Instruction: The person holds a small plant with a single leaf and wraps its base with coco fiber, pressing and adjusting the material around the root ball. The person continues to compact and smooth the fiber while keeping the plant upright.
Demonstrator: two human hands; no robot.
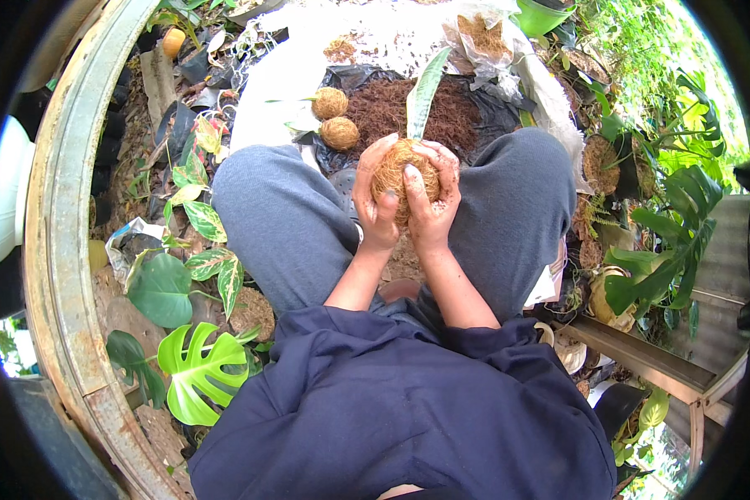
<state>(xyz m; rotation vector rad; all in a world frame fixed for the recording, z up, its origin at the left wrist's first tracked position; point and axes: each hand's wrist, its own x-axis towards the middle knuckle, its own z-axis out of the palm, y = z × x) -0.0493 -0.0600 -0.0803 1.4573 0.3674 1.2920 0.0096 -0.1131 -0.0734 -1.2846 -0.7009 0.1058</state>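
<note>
Between my knees, a ball wrapped in brown coir fibre (392, 167) is cupped from both sides. My left hand (375, 194) presses its left side, thumb on the near face. My right hand (431, 187) wraps the right side, with its thumb laid across the front; bits of soil cling to the skin. From the top of the ball rises a pale green, dark-edged snake plant leaf (426, 94), leaning slightly right. Just beyond lies a heap of reddish-brown coco peat (381, 103) on black plastic sheeting (494, 112). The underside of the ball is hidden.
Two smaller fibre balls with leaves, one farther (330, 102) and one nearer (339, 134), sit left of the heap. A clear bag of fibre (484, 37) lies far right on white sheeting (281, 87). Potted plants crowd both sides, including a monstera leaf (200, 375); a rusty metal frame (69, 250) curves along the left.
</note>
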